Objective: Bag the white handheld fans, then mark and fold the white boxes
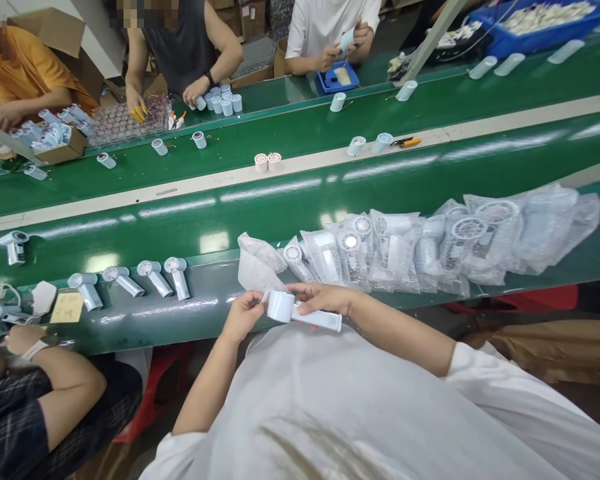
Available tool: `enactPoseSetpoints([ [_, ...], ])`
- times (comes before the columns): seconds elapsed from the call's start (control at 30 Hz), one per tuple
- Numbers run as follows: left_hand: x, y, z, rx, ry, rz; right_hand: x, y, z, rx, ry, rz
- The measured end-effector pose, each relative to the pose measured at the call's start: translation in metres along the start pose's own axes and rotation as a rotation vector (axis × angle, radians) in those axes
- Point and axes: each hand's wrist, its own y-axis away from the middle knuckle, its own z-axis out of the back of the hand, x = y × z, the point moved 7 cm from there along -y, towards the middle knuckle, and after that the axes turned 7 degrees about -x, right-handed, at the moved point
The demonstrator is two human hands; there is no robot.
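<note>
A pale blue handheld fan [320, 319] lies sideways close to my body at the bench edge, its round head to the left. My right hand [323, 298] is closed around its handle. At the left of the fan head, my left hand [245, 313] pinches the near edge of a clear bubble-wrap bag [257, 263]. This bag spreads onto the bench just beyond both hands. To its right lie several wrapped fans [330, 257] in bubble bags. Several unwrapped fans [153, 277] stand in a row to the left.
A green conveyor belt [290, 200] runs beyond the bench, with a pale rail [220, 180] behind it. Fan housings [337, 101] sit on the farther belt. Co-workers handle parts across the line, and another person's arm [60, 373] is at left near a yellow note [67, 307].
</note>
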Motion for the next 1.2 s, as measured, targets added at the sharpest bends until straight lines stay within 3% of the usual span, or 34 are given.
enactPoseSetpoints([
  [0.1,-0.009,0.001,0.001,-0.021,-0.065,-0.051,0.000,-0.002,-0.003,-0.019,0.067,-0.014],
  [0.17,-0.022,0.005,0.001,-0.093,-0.118,-0.177,-0.002,-0.004,-0.004,-0.085,0.047,-0.020],
  [0.3,-0.057,0.032,-0.006,-0.148,-0.446,-0.730,-0.005,-0.005,-0.012,-0.177,-0.090,-0.006],
  [0.4,-0.060,0.055,-0.008,-0.184,-0.705,-1.022,0.002,0.001,-0.015,-0.263,-0.179,0.080],
  [0.5,-0.055,0.063,-0.005,-0.347,-0.805,-1.039,0.008,0.006,-0.016,-0.361,-0.212,0.167],
  [0.57,-0.055,0.067,-0.013,-0.387,-0.778,-1.032,0.006,0.005,-0.018,-0.418,-0.243,0.164],
  [0.67,-0.061,0.071,-0.041,-0.178,-0.731,-1.104,-0.002,-0.003,-0.025,-0.425,-0.278,0.134],
  [0.73,-0.061,0.067,-0.052,-0.016,-0.706,-1.038,-0.007,-0.009,-0.027,-0.407,-0.306,0.104],
  [0.77,-0.060,0.062,-0.050,0.022,-0.676,-0.937,-0.011,-0.011,-0.026,-0.407,-0.327,0.078],
  [0.87,-0.050,0.046,-0.028,-0.029,-0.488,-0.553,-0.016,-0.009,-0.018,-0.416,-0.312,0.011],
  [0.97,-0.040,0.040,-0.010,-0.101,-0.305,-0.310,-0.003,0.010,-0.003,-0.533,0.031,0.079],
  [1.03,-0.038,0.040,-0.011,-0.070,-0.262,-0.237,0.016,0.031,-0.001,-0.592,0.315,0.207],
  [1.1,-0.040,0.041,-0.013,-0.042,-0.258,-0.190,0.032,0.049,-0.015,-0.477,0.495,0.322],
  [1.2,-0.054,0.045,-0.013,-0.062,-0.232,-0.149,0.041,0.068,-0.026,-0.324,0.399,0.356],
])
